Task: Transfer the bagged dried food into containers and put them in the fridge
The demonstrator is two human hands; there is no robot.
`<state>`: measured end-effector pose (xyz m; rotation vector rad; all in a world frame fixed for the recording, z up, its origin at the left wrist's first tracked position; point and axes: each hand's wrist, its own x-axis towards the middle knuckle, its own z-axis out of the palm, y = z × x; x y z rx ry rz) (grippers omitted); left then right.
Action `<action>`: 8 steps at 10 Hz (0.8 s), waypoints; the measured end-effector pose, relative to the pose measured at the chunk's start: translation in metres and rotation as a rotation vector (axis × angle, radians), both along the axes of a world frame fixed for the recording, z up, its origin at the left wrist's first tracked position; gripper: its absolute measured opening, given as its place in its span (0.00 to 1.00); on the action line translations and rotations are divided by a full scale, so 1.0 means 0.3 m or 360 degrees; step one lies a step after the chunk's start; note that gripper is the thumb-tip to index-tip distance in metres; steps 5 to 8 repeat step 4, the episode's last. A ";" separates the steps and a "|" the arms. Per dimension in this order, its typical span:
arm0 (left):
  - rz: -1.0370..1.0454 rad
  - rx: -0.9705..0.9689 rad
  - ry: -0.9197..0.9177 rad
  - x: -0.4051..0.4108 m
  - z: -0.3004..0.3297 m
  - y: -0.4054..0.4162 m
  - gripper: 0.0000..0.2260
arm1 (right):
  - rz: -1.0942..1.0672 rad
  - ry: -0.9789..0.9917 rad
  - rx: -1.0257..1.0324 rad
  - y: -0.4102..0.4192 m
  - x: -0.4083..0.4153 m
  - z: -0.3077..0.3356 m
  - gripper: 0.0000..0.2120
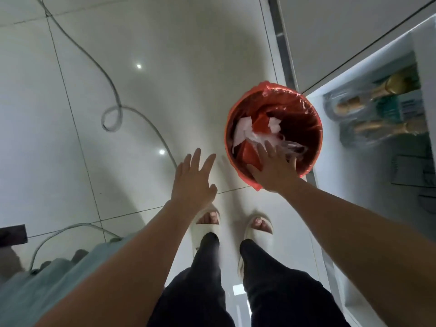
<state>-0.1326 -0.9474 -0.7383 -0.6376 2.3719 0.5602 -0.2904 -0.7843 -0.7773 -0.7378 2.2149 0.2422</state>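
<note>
Where the glossy white tiled floor (pixel 165 55) meets the open fridge (pixel 389 119) at right, a round bin (pixel 313 161) lined with thin red plastic holds crumpled white paper and a clear bag (pixel 292 147). Right hand (pixel 273 171) lies spread wide over the near rim, fingertips touching the bag. Left hand (pixel 193 182) hovers open, empty, beside it. A clear hose (pixel 111 90) loops far left. Blurred packets fill the fridge shelf; no writing is legible.

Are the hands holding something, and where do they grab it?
Nothing looks held. The left hand is open over the floor. The right hand is spread open over the red bin, above the clear plastic bag.
</note>
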 end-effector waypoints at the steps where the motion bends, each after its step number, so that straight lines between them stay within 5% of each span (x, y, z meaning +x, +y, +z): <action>1: 0.0053 0.0027 0.0092 -0.020 -0.042 0.000 0.36 | -0.0087 -0.0155 -0.0015 -0.008 -0.008 -0.040 0.34; 2: -0.0005 0.0017 0.0118 -0.013 0.015 0.021 0.36 | -0.0044 -0.0131 -0.0044 0.012 0.006 0.026 0.33; 4: -0.0009 0.0038 0.0231 0.013 0.445 0.061 0.36 | -0.0162 -0.0165 -0.0197 0.076 0.081 0.469 0.32; 8: -0.0009 0.0038 0.0231 0.013 0.445 0.061 0.36 | -0.0162 -0.0165 -0.0197 0.076 0.081 0.469 0.32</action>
